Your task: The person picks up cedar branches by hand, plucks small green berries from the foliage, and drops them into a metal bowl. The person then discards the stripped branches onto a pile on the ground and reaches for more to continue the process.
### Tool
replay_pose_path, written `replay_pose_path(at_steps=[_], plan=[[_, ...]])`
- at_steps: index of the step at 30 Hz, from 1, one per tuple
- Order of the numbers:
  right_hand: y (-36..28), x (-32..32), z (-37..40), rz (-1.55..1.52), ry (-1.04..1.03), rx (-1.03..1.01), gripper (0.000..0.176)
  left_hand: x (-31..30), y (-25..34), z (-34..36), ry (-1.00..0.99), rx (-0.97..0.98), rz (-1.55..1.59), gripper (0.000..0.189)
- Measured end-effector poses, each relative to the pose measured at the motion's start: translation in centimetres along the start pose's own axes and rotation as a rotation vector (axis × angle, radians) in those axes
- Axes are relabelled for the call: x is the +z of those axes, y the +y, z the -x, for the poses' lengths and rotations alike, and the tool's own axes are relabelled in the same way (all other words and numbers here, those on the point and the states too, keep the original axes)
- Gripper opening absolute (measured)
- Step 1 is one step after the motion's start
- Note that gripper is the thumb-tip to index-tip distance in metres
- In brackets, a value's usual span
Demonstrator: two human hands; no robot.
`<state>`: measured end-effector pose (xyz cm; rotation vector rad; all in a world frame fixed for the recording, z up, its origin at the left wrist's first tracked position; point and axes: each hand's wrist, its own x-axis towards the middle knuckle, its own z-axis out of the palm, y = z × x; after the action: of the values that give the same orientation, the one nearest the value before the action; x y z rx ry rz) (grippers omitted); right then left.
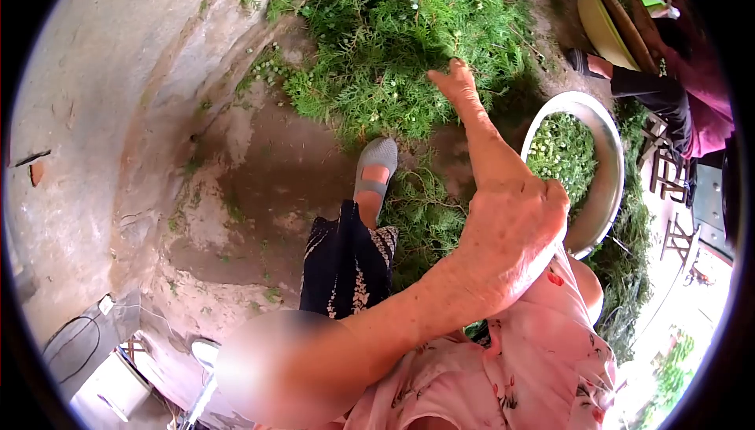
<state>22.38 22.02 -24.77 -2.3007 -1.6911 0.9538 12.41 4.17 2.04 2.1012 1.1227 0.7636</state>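
A heap of green thuja branches [393,29] with small pale cones lies on the ground ahead. My right hand [454,84] reaches to the near edge of this heap, its thumb and fingers apart and nothing visible between them. Nearer the camera, my left hand [523,210] is curled into a fist in front of my right forearm. Its fingers are mostly hidden, so whatever they may hold does not show. Just right of it is a large metal basin [609,155] containing cut green sprigs and cones [562,151].
More cut greenery [425,218] lies between my shoe [373,167] and the basin, and further right [629,265]. Another person's leg [649,88] and a yellow tub [602,25] are at upper right. A plastered wall [86,115] runs along the left.
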Motion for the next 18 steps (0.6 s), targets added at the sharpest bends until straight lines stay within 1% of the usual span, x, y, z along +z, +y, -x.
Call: replay_pose_path(at_steps=[2,3,5,6,8,10,11,12,14,15,16,17,18], plan=[[0.3,-0.1,1.3,-0.031,0.178,-0.062,0.077,-0.5,0.0,-0.1,-0.113,-0.080,-0.030,0.025],[0.2,-0.6,2.1,-0.027,0.183,-0.063,0.077,-0.6,0.0,-0.1,-0.108,-0.076,-0.027,0.025],[-0.1,-2.1,4.5,-0.145,0.278,-0.096,0.076,-0.8,-0.2,-0.1,-0.062,-0.085,-0.069,0.015],[-0.3,-2.9,5.8,-0.142,0.289,-0.095,0.076,-1.3,-0.3,-0.1,-0.066,-0.087,-0.095,0.008],[-0.5,-4.2,8.8,-0.164,0.331,-0.181,0.074,-1.2,-1.3,0.0,-0.078,-0.142,-0.108,0.007],[0.0,-4.4,13.4,-0.870,0.356,-0.363,0.074,-2.1,-1.7,-0.2,0.002,-0.236,-0.144,0.013],[0.6,-4.5,13.8,-0.099,0.524,-0.464,0.073,-2.0,-2.6,0.0,0.095,-0.204,-0.072,0.024],[-2.7,-8.0,18.7,-0.190,0.443,-0.392,0.067,-1.9,-3.6,0.2,0.187,-0.170,-0.001,0.035],[-3.9,-8.6,22.6,0.009,0.480,-0.393,0.063,-1.7,-5.1,0.7,0.216,-0.244,0.188,0.050],[-4.6,-9.0,25.1,-0.009,0.477,-0.449,0.063,-2.0,-4.7,1.3,0.183,-0.343,0.546,0.058],[-5.2,-9.4,27.8,-0.027,0.470,-0.502,0.062,-2.3,-3.7,2.2,0.215,-0.385,0.732,0.060],[-5.5,-9.8,30.2,-0.023,0.426,-0.523,0.064,-2.4,-2.5,3.1,0.221,-0.392,0.778,0.057],[-5.8,-9.8,32.6,-0.004,0.452,-0.554,0.062,-2.6,-1.2,4.0,0.227,-0.404,0.823,0.055]])
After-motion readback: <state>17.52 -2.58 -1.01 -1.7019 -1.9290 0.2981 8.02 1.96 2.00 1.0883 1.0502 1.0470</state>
